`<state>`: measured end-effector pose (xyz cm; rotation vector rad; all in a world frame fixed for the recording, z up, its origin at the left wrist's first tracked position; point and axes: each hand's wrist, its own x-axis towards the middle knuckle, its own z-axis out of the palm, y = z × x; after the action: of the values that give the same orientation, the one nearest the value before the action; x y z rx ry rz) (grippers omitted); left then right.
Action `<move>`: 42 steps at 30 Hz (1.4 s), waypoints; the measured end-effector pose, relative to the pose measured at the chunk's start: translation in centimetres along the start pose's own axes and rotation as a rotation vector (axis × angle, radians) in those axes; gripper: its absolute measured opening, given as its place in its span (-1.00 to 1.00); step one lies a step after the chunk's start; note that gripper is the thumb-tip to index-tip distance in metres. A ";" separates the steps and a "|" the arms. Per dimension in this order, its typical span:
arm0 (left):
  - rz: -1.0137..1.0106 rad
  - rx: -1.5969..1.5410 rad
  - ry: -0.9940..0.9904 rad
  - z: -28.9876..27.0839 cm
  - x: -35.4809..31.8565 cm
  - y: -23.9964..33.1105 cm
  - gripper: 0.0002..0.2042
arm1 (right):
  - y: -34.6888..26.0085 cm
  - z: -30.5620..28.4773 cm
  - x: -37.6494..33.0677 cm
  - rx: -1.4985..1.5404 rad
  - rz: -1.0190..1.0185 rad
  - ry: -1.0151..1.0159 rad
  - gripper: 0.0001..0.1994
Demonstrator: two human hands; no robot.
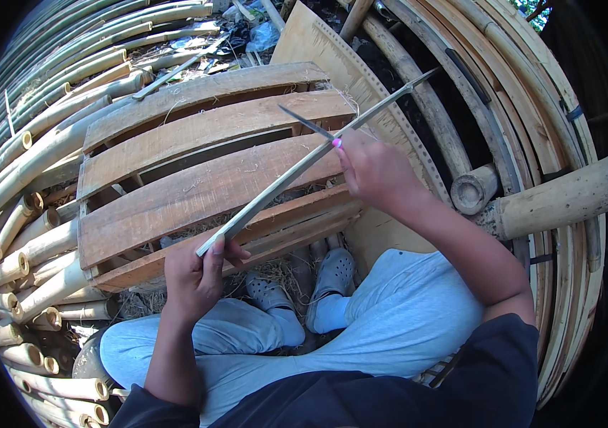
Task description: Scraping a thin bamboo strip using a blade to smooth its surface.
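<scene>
A long split bamboo strip [286, 178] slants up and to the right in front of me, above a slatted wooden crate. Its near end is in the closed fingers of my left hand [195, 274]. My right hand [375, 167] is closed round a knife [304, 120]; a bit of pink shows at the fingers, and most of the handle is hidden. The dark, pointed blade sticks out toward the upper left and crosses the strip about two thirds of the way along it.
The wooden crate [197, 189] has thin shavings on its slats. Bamboo poles [40, 250] are stacked on the left, long strips [518, 85] lie along the right, and a thick bamboo pole [560, 196] juts in there. A curved tan sheet [382, 107] stands behind. My grey clogs [334, 271] are below.
</scene>
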<state>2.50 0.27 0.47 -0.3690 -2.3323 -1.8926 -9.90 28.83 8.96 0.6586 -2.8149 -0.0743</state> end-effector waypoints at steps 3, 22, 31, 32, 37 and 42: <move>0.002 -0.023 0.008 -0.3 -0.4 -0.3 -0.63 | -0.4 -0.2 -0.3 0.012 -0.212 -0.066 -0.77; -0.002 -0.027 0.009 0.5 0.1 0.4 -0.51 | 7.1 0.1 1.3 -0.037 0.226 0.012 -0.72; 0.013 -0.112 -0.008 0.6 0.4 0.7 -0.51 | 12.0 0.4 2.2 -0.148 0.257 0.056 -0.73; 0.010 -0.104 -0.022 0.6 0.4 0.7 -0.51 | 11.7 0.8 1.9 -0.147 0.255 0.056 -0.73; -0.051 -0.174 0.023 0.3 -0.2 0.1 -0.50 | 0.3 1.7 -0.5 0.128 0.092 0.086 -0.72; -0.090 -0.226 0.073 0.9 -0.2 0.0 -0.51 | 3.8 2.2 0.5 0.154 -0.247 0.211 -0.77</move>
<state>2.75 1.14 0.18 -0.2145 -2.1287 -2.1806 -12.57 32.03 7.33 0.9854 -2.5424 0.1595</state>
